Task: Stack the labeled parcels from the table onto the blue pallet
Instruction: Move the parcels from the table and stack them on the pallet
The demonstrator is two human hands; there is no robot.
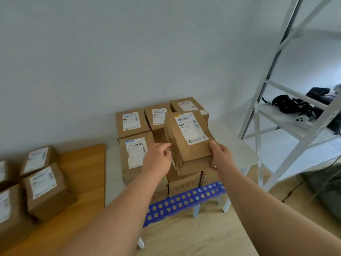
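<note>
Above the blue pallet (184, 200), at about one o'clock from the middle of my view, I am watching both hands carrying a labeled parcel (190, 143) over the stack of parcels (136, 137) already sitting there. The parcel is being held label-up and tilted, its near end dipping toward me, which I judge suits lowering it into the open spot at the front right of the stack, beside the parcel at nine o'clock from it.

The right hand (220, 154) is grasping the near right corner, thumb lying on the top face and the fingers wrapping underneath, so it is taking the weight. The left hand (158, 159) is pressing against the left side with its fingers curling at the edge; how firmly it is clamping I cannot tell through the blur, though it looks like a pinch on that side.

Far out at eight o'clock, more labeled parcels (42, 183) are waiting on the wooden table (83, 163), so I judge the job to be only partly done. A white shelving frame (276, 100) is standing at three o'clock, well apart from the load.
</note>
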